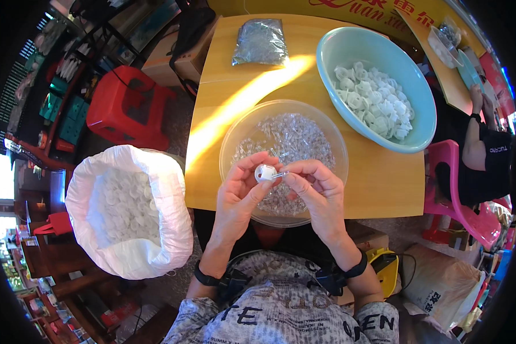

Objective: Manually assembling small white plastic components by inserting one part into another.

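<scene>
My left hand (241, 189) is closed around a small round white plastic part (265, 172) with an opening in its face. Close beside it, my right hand (318, 195) pinches a small thin clear piece (280, 175) between thumb and forefinger. The piece's tip is at the white part's edge; whether it sits inside cannot be made out. Both hands are above a round translucent tub (226, 143) of many small clear pieces. Far right on the table, a light blue basin (421, 114) holds a heap of white plastic parts (378, 100).
A clear bag (261, 42) lies at the far edge of the wooden table (384, 183). A white sack (175, 229) of whitish parts stands left, near a red stool (120, 106). To the right are a pink chair (456, 189) and another person's arm (475, 137).
</scene>
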The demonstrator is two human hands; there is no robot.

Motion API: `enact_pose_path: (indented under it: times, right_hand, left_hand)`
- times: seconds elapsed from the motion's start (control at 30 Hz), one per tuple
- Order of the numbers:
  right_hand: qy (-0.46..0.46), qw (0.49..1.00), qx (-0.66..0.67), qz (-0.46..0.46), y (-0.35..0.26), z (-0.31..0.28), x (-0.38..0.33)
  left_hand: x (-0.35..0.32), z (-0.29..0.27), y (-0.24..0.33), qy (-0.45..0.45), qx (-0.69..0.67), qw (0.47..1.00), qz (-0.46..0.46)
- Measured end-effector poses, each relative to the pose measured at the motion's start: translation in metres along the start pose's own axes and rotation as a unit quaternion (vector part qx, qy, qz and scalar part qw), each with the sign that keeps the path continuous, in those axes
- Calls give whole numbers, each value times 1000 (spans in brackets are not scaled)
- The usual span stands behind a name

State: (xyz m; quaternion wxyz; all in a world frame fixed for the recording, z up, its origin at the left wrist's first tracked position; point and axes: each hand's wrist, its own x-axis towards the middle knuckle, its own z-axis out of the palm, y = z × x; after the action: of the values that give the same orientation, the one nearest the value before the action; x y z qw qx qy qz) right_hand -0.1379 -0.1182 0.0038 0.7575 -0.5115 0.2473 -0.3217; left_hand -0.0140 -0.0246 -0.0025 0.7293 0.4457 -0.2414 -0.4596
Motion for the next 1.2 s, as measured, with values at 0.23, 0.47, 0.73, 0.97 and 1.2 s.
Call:
enact_pose_path:
  times: [0.23, 0.47, 0.73, 0.97, 1.2]
  right_hand:
    - [11, 999, 32, -36, 2, 12, 4]
    - [6, 999, 31, -32, 2, 15, 5]
    - [-2, 999, 5, -53, 3, 20, 5]
    - [-3, 995, -37, -96, 4, 24, 7]
    - [-6, 994, -54, -94, 4, 25, 7]
  left_hand:
    - [-2, -1, -5, 29, 11, 999, 26]
    - [-1, -4, -3, 44, 17, 998, 30]
    - [-4, -10, -7, 47, -35, 998, 12]
    - [-4, -12, -7, 45, -34, 998, 20]
    - [-3, -11, -5, 32, -32, 998, 31]
